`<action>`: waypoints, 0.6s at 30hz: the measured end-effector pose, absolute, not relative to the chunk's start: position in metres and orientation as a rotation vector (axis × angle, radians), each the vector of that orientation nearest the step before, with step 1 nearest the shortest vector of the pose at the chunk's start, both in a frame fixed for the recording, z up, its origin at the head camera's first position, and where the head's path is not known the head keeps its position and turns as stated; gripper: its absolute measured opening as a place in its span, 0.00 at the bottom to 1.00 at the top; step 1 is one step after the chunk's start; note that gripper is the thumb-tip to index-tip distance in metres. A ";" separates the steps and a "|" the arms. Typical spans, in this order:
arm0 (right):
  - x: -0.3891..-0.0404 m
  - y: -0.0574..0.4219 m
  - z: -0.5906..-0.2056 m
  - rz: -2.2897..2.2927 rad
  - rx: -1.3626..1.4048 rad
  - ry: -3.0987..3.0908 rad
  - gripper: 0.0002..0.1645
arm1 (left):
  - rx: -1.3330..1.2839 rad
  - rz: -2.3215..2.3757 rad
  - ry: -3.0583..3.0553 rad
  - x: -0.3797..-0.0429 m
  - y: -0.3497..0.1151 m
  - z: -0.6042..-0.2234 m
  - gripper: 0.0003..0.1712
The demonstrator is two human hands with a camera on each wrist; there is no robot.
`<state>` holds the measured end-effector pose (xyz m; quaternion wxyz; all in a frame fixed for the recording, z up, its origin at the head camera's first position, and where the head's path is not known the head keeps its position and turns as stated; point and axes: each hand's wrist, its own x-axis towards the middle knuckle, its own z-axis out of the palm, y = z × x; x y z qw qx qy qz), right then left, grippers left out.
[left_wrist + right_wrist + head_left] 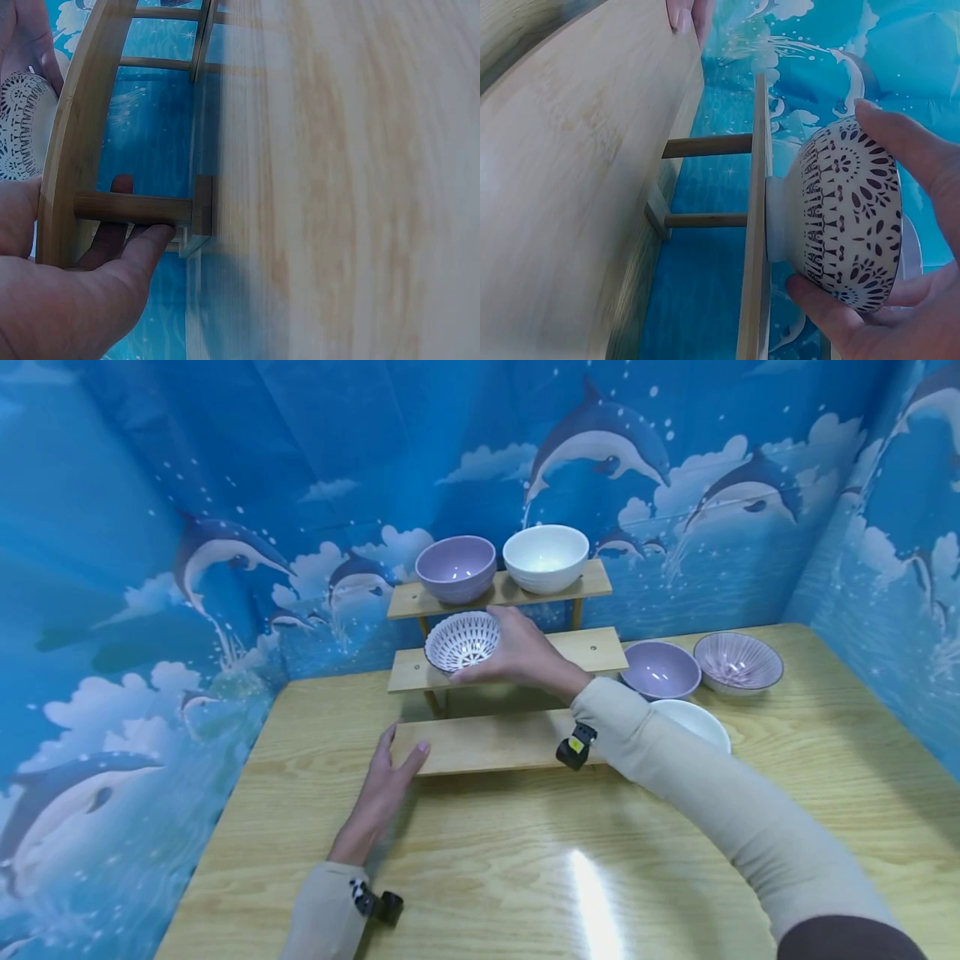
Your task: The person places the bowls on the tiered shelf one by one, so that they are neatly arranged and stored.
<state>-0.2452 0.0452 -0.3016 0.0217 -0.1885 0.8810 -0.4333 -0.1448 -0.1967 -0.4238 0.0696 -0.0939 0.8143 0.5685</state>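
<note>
My right hand (517,647) grips a white bowl with a dark petal pattern (459,640) by its side, thumb and fingers spread around it. In the right wrist view, the foot of this patterned bowl (847,214) sits right at the surface of the middle board (756,225). My left hand (386,789) holds the left end of the three-tier wooden rack's lowest board (487,743), thumb on top. Its fingers curl under the board by a round wooden leg (135,208), as the left wrist view shows.
On the top board (408,600) stand a purple bowl (456,570) and a white bowl (546,560). Right of the rack, another purple bowl (660,670), a striped bowl (738,662) and a white dish (693,720), partly behind my right sleeve, sit on the table (465,877). A dolphin-print curtain (337,468) encloses the back.
</note>
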 end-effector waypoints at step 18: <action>-0.219 0.077 -0.291 -1.298 -0.540 2.691 0.78 | -0.301 1.702 2.449 -0.145 -0.197 -0.424 0.55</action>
